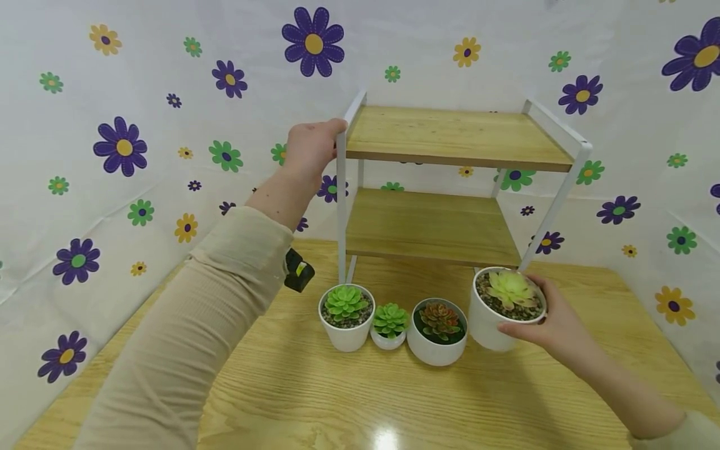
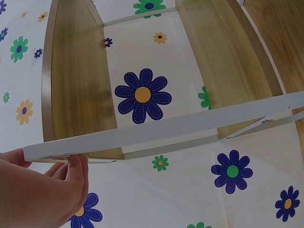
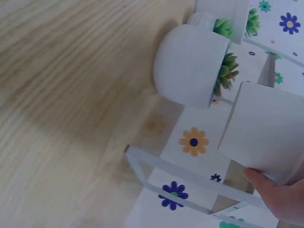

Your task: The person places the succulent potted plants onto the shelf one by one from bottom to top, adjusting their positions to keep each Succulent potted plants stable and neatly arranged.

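Note:
My left hand [image 1: 312, 149] grips the upper left corner of a two-tier shelf [image 1: 455, 132] with wooden boards and a white frame; in the left wrist view its thumb and fingers [image 2: 76, 176] pinch the frame's end. The right hand [image 1: 554, 319] holds a white potted succulent [image 1: 510, 290] with pale yellow-green leaves by the pot's rim and side. In the right wrist view that pot [image 3: 266, 128] is raised off the table. Left of it stand a reddish succulent [image 1: 437, 332] in a round white pot, a small green succulent [image 1: 389, 326], and a larger green one [image 1: 346, 317].
The shelf stands on a wooden table [image 1: 349, 394], near the back, with the pots in a row before it. A black object [image 1: 299, 271] shows beside my left sleeve. Behind and at the sides hangs a white flower-print cloth [image 1: 169, 81].

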Action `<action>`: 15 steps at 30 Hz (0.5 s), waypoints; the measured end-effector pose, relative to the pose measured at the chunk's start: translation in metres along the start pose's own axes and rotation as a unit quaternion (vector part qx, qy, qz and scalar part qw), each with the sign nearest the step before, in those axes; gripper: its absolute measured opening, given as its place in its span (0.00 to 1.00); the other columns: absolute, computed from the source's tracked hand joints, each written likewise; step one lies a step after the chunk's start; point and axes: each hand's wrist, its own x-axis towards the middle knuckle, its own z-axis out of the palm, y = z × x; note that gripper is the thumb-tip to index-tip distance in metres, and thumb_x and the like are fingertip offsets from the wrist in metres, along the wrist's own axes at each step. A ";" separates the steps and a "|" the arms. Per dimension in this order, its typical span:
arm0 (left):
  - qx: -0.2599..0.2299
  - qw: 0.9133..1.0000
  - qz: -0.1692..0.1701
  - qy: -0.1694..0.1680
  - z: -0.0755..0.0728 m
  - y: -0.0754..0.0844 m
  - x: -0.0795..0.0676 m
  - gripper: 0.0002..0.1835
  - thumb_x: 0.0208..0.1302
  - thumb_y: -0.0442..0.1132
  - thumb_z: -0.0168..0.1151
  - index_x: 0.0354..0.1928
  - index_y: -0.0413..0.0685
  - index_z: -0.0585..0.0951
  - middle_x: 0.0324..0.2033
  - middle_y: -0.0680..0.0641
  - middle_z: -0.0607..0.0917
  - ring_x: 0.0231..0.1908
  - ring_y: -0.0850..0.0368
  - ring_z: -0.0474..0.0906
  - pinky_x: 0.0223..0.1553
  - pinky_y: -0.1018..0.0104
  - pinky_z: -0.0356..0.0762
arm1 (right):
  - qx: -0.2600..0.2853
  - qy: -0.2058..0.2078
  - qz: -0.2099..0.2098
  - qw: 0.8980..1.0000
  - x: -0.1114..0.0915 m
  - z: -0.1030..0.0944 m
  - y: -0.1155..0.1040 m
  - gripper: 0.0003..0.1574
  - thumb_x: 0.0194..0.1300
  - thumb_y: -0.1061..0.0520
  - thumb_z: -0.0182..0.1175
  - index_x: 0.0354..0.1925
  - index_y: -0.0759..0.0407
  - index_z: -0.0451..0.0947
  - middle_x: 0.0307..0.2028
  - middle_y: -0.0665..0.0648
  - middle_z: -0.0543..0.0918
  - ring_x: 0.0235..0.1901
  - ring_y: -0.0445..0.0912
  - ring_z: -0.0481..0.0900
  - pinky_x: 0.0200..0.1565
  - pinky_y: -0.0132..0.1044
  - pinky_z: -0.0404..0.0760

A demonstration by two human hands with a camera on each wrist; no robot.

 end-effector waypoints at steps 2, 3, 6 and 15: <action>0.000 1.000 -0.002 0.000 -0.001 0.000 0.000 0.19 0.68 0.47 0.51 0.56 0.48 0.75 0.60 0.52 0.74 0.60 0.56 0.70 0.68 0.56 0.56 | -0.002 -0.002 -0.006 1.000 0.003 -0.001 -0.007 0.60 0.51 0.55 0.70 0.68 0.70 0.43 0.63 0.73 0.59 0.60 0.64 0.63 0.55 0.47 0.72; -0.001 1.000 -0.003 0.000 -0.001 0.000 0.000 0.19 0.68 0.47 0.51 0.56 0.48 0.75 0.60 0.52 0.74 0.60 0.56 0.70 0.68 0.56 0.56 | -0.004 -0.002 -0.010 1.000 0.004 -0.001 -0.011 0.60 0.51 0.55 0.70 0.69 0.70 0.43 0.63 0.72 0.59 0.60 0.63 0.63 0.54 0.43 0.73; 0.003 1.000 -0.003 0.001 -0.001 0.000 -0.001 0.19 0.68 0.48 0.51 0.57 0.48 0.75 0.60 0.52 0.74 0.60 0.56 0.69 0.68 0.56 0.56 | 0.001 -0.003 -0.024 1.000 0.008 -0.001 -0.023 0.60 0.51 0.55 0.70 0.68 0.69 0.43 0.63 0.72 0.59 0.60 0.63 0.63 0.54 0.47 0.73; 0.008 1.000 0.003 0.009 0.001 -0.001 0.001 0.19 0.68 0.48 0.52 0.55 0.49 0.75 0.57 0.51 0.75 0.58 0.56 0.68 0.65 0.57 0.60 | 0.019 -0.022 -0.029 0.999 0.021 0.004 -0.062 0.62 0.51 0.51 0.70 0.70 0.66 0.42 0.64 0.70 0.59 0.62 0.63 0.63 0.59 0.57 0.68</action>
